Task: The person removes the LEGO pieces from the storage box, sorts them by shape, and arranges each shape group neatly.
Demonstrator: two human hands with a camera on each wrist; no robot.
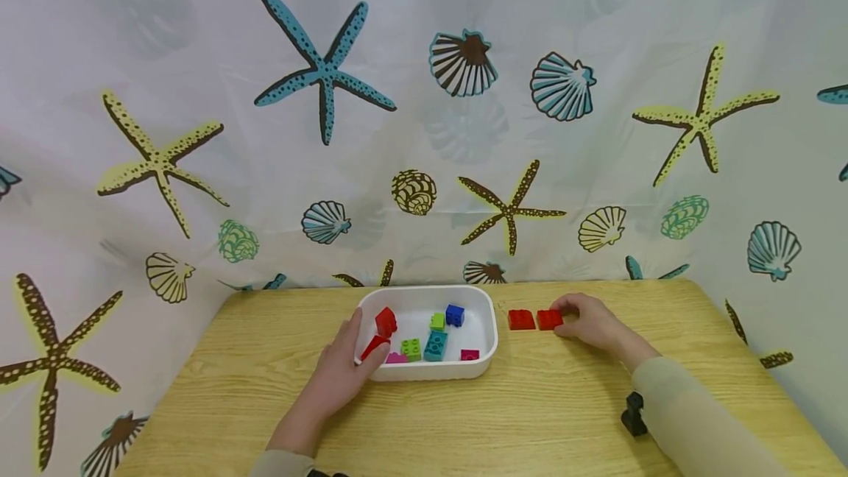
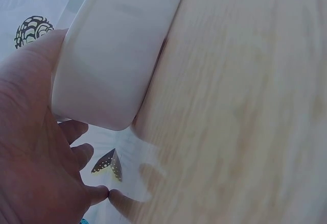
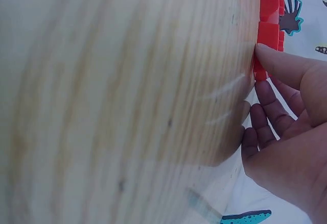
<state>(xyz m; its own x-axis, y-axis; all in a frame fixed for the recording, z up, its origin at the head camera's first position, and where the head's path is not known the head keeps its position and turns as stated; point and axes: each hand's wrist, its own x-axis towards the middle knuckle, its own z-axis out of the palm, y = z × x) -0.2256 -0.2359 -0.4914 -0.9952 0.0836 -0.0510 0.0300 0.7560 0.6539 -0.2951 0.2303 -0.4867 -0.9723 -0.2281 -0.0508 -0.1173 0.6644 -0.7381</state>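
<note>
At the left end of a white plastic tray [image 1: 437,369], my left hand [image 1: 341,366] grips the wall, its thumb over the near rim. In the left wrist view the thumb lies against the tray [image 2: 110,55] and the other fingers curl past its end. Two red toy bricks lie side by side on the table to the right of the tray. My right hand [image 1: 592,322] pinches the right-hand red brick [image 1: 548,319] between thumb and fingers; the left-hand red brick [image 1: 520,319] sits beside it, untouched. In the right wrist view the thumb covers part of the pinched brick [image 3: 267,34].
Inside the tray lie several loose bricks: a red one [image 1: 386,322], a blue one [image 1: 454,315], a teal one [image 1: 435,345], a lime one [image 1: 411,349] and a magenta one [image 1: 470,355] among them. A patterned curtain [image 1: 397,131] hangs behind the wooden table [image 1: 464,425].
</note>
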